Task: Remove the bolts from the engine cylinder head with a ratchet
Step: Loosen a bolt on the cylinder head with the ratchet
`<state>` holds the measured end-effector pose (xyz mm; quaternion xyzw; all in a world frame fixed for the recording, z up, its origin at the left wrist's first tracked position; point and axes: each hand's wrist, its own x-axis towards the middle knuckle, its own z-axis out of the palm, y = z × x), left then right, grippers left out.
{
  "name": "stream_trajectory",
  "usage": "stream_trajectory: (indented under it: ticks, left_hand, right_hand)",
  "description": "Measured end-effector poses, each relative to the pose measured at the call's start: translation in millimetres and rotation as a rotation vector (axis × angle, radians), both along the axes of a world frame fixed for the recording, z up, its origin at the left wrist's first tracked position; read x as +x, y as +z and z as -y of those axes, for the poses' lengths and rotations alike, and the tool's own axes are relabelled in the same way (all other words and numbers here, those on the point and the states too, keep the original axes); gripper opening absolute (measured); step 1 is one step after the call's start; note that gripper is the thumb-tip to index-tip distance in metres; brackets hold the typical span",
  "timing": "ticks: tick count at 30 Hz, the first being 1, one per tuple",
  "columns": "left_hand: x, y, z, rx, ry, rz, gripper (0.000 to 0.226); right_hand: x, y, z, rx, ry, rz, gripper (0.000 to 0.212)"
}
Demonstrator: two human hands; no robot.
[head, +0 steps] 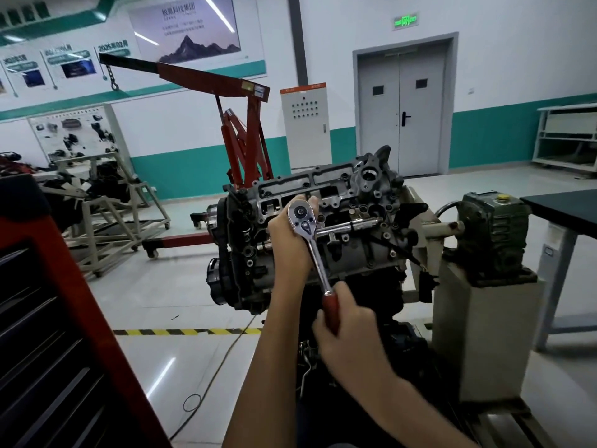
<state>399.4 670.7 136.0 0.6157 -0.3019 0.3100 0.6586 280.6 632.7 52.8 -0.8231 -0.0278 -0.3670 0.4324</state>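
The ratchet (318, 260) is sitting at the centre of the frame. The left hand (286, 236) is cupping its chrome drive end, grip clamping round the back of it, while the right hand (350, 334) is wrapping its grip tight round the red handle (331, 310) lower down. A long extension (350, 225) is running rightward from the drive end into the cylinder head (326, 185), which is lying tilted on a stand (484, 318) at mid-frame. The bolt it is reaching is hiding in a recess. The tool is looking like stiff, fairly heavy steel, with polished metal likely to be slipping under the fingers, so the red handle is offering the surest hold and the most leverage. The long extension is probably wanting to rock off the bolt, so steadying the drive end is making sense. The head itself is looking heavy and rigid, unlikely to be shifting under the pull.
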Motion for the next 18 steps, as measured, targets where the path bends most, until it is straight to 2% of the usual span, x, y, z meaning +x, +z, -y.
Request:
stream_trajectory:
  ticks: [2,3,6,9,11,12,14,18]
  left_hand:
    - [-1,0,-3,0.032,0.032,0.042,0.054]
    - [-1,0,-6,0.044,0.016,0.041,0.054]
    - [5,5,-18,0.174,-0.044,0.038,0.051]
    - [6,14,-26,0.326,-0.071,0.087,0.045]
    - [2,13,-22,0.265,-0.14,0.038,0.039]
    - [0,10,-18,0.207,-0.151,0.01,0.036]
    - [-4,3,-10,0.108,-0.118,-0.012,0.037]
    - [-6,0,2,0.002,-0.06,-0.057,0.041]
  right_hand:
    - [6,-3,-18,0.059,0.051,-0.032,0.025]
    - [6,0,-14,0.02,0.062,-0.073,0.022]
    - [-4,29,46,-0.291,0.068,-0.142,0.024]
    - [-5,87,109,-0.647,0.115,-0.26,0.023]
    - [2,110,127,-0.817,0.057,-0.243,0.02]
    - [4,111,129,-0.836,0.031,-0.227,0.022]
    - [1,91,119,-0.727,0.012,-0.223,0.032]
    - [-9,21,41,-0.136,0.049,-0.044,0.037]
